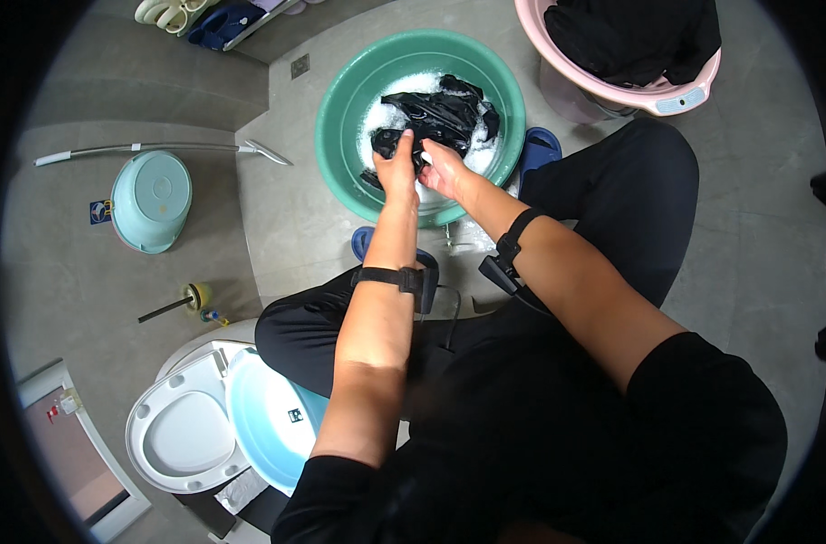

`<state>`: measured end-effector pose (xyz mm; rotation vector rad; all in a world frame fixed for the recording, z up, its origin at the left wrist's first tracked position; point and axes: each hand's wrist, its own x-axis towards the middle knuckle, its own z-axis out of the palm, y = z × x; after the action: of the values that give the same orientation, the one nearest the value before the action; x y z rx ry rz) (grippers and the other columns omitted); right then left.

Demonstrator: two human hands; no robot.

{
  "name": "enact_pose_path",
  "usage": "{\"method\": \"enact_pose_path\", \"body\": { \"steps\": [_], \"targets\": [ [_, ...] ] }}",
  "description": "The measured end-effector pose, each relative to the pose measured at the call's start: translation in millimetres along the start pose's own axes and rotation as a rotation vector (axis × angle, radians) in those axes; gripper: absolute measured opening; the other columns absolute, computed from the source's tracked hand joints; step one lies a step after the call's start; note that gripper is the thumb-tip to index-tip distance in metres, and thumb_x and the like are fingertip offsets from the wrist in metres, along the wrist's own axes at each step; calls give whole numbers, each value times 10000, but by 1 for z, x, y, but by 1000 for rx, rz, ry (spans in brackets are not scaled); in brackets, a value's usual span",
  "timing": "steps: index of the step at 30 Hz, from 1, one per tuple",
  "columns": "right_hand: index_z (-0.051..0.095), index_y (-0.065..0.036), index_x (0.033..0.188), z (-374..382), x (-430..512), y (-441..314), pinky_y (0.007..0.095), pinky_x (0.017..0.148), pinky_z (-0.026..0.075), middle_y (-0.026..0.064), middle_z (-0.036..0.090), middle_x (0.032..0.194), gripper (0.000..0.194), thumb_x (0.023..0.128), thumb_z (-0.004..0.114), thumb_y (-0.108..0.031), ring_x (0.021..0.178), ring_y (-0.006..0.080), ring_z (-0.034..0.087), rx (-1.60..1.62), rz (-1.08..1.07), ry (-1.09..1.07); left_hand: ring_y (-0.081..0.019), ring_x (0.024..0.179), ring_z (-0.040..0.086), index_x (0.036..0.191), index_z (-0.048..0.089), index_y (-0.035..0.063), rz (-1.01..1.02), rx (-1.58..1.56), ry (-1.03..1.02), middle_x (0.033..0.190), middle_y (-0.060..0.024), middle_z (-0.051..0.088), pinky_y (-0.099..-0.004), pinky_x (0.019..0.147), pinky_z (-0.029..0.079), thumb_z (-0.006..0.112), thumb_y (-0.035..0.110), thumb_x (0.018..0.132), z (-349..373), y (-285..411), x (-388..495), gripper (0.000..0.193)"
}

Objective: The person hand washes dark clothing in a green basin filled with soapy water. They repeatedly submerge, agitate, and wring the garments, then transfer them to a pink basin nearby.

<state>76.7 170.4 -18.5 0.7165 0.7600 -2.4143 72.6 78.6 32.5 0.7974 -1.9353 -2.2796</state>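
A green plastic basin point(331, 136) stands on the floor before me, with a wet black garment point(440, 112) lying in white suds point(484, 158). My left hand point(398, 166) is over the near left part of the cloth, thumb raised, its fingers curled onto the dark fabric. Close beside it on the right, my right hand point(443, 166) has bent fingers around a small white object point(426, 158), too small to identify. The right fingertips are near the cloth; whether they also grip it is hard to tell.
At the upper right stands a pink tub point(569, 88) holding dark clothes point(633, 41). A light blue basin point(270, 421) leans by the toilet seat point(188, 435) at the lower left. Another basin point(161, 190) hangs on the left wall below a squeegee point(182, 146). A floor drain point(300, 66) lies beyond.
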Motion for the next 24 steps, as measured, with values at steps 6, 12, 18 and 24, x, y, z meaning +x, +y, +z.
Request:
{"method": "enact_pose_path", "body": {
  "steps": [6,12,18,24],
  "targets": [
    [439,-181,1548,-7,-8,8,333,656,576,54,649,1058,683,925,717,-177,788,167,595,-180,-134,255,-330,980,718,1202,608,12,-130,-277,72,1112,-170,703,-465,885,604,553,37,958,-17,-23,18,251],
    [378,-156,1497,-36,5,-3,387,731,614,87,629,1117,724,892,775,-152,894,219,621,130,-125,451,-354,1099,673,1199,630,-35,-372,-609,31,1158,-177,711,-537,1052,512,432,156,1033,-53,-26,45,321],
    [487,-145,1413,-28,10,-4,595,1049,446,66,594,1385,670,938,676,-578,1325,333,543,68,17,425,-347,1049,671,1199,564,-42,-274,-674,-24,1145,-185,673,-513,977,564,513,140,1021,-22,-14,18,260],
    [711,-27,1113,12,6,-9,368,817,550,134,731,1019,314,956,729,-299,871,201,658,-164,-555,498,-406,1159,657,1458,460,-65,271,552,127,1267,-276,666,-414,1064,471,727,177,897,17,5,-29,666]
  ]
}}
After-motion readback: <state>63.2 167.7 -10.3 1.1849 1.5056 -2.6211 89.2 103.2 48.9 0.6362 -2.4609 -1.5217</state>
